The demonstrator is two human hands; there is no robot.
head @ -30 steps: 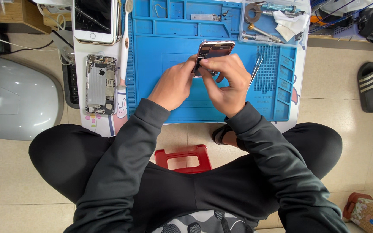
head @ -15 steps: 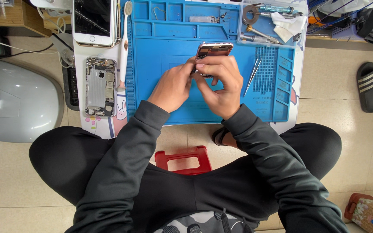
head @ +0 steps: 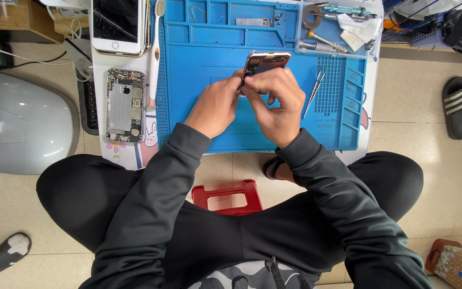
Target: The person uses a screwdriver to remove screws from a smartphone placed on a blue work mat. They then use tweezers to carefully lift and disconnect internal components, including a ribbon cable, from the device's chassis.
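Head view, read from nine o'clock across: a grey domed casing (head: 20, 126) lies on the floor, and beside it an opened phone chassis (head: 125, 105) rests on a white mat with an intact white smartphone (head: 117, 25) above it at eleven o'clock. Toward the centre, the left hand (head: 217, 107) has its fingers closed on the lower left edge of a rose-gold phone (head: 264, 63), which is raised over the blue repair mat (head: 199, 80) at twelve o'clock. The right hand (head: 276, 101) pinches the phone's lower edge from the other side. Tweezers (head: 313, 92) lie just right of it, and a black sandal (head: 458, 105) sits at three o'clock.
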